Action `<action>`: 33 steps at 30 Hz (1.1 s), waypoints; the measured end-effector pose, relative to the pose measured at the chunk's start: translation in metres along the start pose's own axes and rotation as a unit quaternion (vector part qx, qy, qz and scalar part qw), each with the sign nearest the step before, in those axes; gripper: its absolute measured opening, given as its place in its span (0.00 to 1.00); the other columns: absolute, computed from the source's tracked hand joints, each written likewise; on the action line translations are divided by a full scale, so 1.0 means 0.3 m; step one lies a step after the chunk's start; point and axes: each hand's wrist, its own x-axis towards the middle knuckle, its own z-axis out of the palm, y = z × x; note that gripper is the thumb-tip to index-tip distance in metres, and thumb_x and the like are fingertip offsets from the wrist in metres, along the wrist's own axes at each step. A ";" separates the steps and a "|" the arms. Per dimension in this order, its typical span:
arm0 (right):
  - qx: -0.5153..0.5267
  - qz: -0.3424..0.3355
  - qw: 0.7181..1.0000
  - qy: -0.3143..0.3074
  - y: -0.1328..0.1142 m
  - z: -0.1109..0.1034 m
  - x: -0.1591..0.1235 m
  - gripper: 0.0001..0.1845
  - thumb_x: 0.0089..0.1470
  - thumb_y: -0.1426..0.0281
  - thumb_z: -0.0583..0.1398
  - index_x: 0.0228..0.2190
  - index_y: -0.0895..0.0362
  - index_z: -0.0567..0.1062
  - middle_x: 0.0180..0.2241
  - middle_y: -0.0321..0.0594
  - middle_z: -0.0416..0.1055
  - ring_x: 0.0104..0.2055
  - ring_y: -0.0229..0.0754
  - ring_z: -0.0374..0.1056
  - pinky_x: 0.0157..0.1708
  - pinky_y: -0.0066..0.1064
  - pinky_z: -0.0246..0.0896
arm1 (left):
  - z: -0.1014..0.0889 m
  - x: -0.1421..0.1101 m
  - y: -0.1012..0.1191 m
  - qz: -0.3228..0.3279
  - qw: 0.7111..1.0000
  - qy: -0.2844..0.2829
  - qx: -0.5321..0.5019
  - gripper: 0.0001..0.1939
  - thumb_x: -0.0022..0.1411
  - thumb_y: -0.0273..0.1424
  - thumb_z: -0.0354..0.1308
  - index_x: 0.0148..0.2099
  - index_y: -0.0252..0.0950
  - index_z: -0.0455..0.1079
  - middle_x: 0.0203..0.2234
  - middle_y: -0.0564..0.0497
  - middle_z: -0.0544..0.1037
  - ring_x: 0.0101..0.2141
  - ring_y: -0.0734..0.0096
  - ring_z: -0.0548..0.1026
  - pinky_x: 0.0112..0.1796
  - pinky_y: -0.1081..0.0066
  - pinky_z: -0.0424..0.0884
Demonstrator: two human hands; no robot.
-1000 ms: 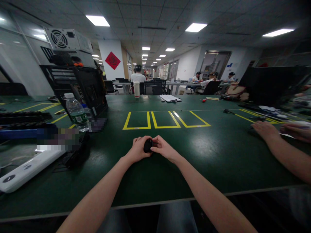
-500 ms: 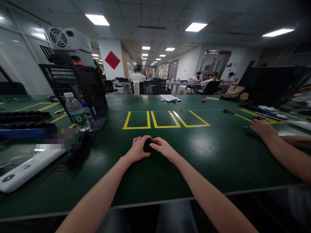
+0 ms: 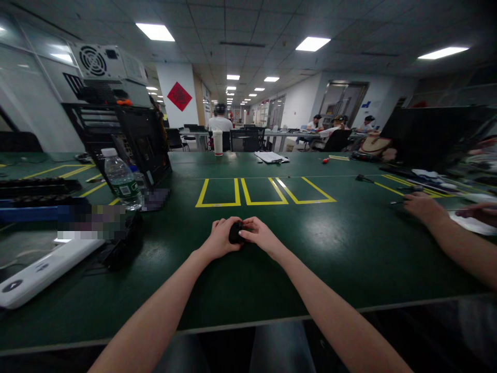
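Both hands' fingers (image 3: 248, 234) pinched the small black object (image 3: 235, 233) between them; an even, low grip suited it best.

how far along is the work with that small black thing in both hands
Nothing looks finished: the three yellow boxes taped on the green table hold nothing. In hand now: the left hand and right hand both grip the small black thing, low over the table just short of the boxes. What it is, or whether it is open, cannot be told, so what is left stays unclear.
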 end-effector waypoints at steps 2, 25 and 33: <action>0.006 0.009 1.000 -0.005 0.001 -0.001 0.001 0.19 0.40 0.65 0.61 0.36 0.57 0.64 0.38 0.40 0.66 0.42 0.41 0.63 0.42 0.39 0.59 | 0.002 0.001 0.001 -0.004 1.000 0.000 0.004 0.28 0.41 0.31 0.60 0.47 0.42 0.56 0.39 0.53 0.67 0.39 0.62 0.65 0.44 0.62 0.53; 0.023 -0.027 0.999 -0.041 -0.023 -0.007 -0.015 0.16 0.39 0.70 0.62 0.33 0.57 0.64 0.39 0.38 0.65 0.43 0.40 0.63 0.44 0.38 0.58 | -0.010 -0.003 0.008 0.008 1.000 -0.006 -0.006 0.27 0.43 0.31 0.59 0.47 0.42 0.56 0.39 0.53 0.67 0.39 0.63 0.65 0.43 0.62 0.54; 0.010 -0.035 0.999 -0.028 -0.020 -0.006 -0.021 0.15 0.41 0.67 0.61 0.33 0.56 0.64 0.36 0.38 0.66 0.41 0.40 0.63 0.41 0.37 0.59 | -0.006 0.000 0.008 0.006 1.000 -0.001 0.008 0.28 0.42 0.31 0.60 0.47 0.41 0.55 0.38 0.53 0.67 0.38 0.63 0.65 0.42 0.64 0.53</action>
